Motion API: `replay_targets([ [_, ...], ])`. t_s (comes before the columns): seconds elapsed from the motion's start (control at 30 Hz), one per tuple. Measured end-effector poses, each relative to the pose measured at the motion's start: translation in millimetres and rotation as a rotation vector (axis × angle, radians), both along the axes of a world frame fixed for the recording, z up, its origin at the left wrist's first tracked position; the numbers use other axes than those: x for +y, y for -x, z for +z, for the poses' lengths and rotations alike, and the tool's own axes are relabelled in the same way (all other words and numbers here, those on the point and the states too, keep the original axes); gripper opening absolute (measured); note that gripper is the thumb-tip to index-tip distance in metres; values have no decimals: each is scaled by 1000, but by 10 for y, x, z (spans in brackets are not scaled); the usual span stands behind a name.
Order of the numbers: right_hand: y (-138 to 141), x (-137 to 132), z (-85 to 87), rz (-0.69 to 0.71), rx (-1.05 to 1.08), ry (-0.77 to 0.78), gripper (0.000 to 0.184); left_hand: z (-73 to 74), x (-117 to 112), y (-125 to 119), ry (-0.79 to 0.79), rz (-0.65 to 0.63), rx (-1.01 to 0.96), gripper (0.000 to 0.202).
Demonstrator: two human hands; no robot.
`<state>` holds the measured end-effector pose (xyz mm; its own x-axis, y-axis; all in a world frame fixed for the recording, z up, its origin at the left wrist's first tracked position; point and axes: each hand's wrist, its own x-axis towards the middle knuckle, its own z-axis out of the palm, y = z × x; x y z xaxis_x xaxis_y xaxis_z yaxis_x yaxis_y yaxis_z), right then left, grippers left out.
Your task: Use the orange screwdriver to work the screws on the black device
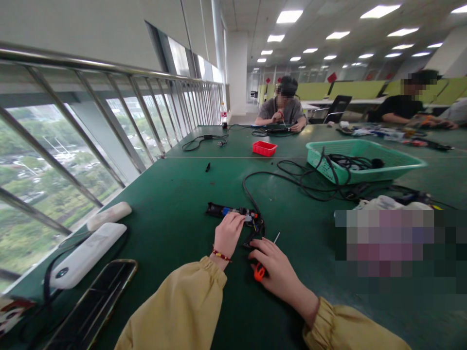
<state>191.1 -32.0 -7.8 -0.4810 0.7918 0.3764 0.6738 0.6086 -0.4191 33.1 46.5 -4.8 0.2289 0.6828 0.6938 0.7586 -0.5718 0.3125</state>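
Note:
A black handheld device (219, 210) lies opened on the green table, showing a blue cylindrical part, small wires and a black cable at its right end. My left hand (228, 236) is closed over its middle, thumb and fingers pinched at a small grey piece (248, 218). Just below and to the right, my right hand (275, 267) is curled round a screwdriver with an orange handle (259, 272). Its thin shaft (277, 237) sticks out beyond the knuckles, pointing away from the device. The right fingertips are at a black curved part (251, 240) beside the device.
A green basket (368, 170) of black cables stands at the right, behind a blurred-out patch. Farther back are a small red tray (264, 148) and a bottle (224, 116). White devices (87, 255) and a phone (95, 301) lie at the left. Other people (286, 104) sit across the table.

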Motion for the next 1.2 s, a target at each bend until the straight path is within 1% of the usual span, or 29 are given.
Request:
replay_targets([
  [0.13, 0, 0, 8, 0, 2, 1, 18, -11, 21, -10, -42, 19, 47, 16],
  [0.3, 4, 1, 22, 3, 4, -8, 18, -3, 46, -29, -13, 24, 109, 17],
  [0.37, 3, 1, 25, 7, 3, -10, 18, 13, 7, -6, 4, 40, 104, 18],
  [0.47, -4, 2, 17, 8, 4, -7, 19, 24, -109, 77, 38, 86, 105, 24],
  [0.53, -9, 6, 5, 13, 3, -6, 18, 15, -197, 144, 83, 86, 176, 25],
  [0.67, -10, 14, -13, 14, 5, -9, 19, -19, -308, 219, 155, -10, 380, 24],
  [0.8, 1, 10, 5, 17, 18, -6, 19, -22, -316, 201, 146, 8, 476, 19],
  [1.03, -3, 3, 20, 10, 15, -2, 20, 17, -311, 171, 170, 24, 474, 12],
  [1.2, -5, 5, 22, 8, 11, 4, 19, -2, -316, 163, 118, 40, 512, 21],
])
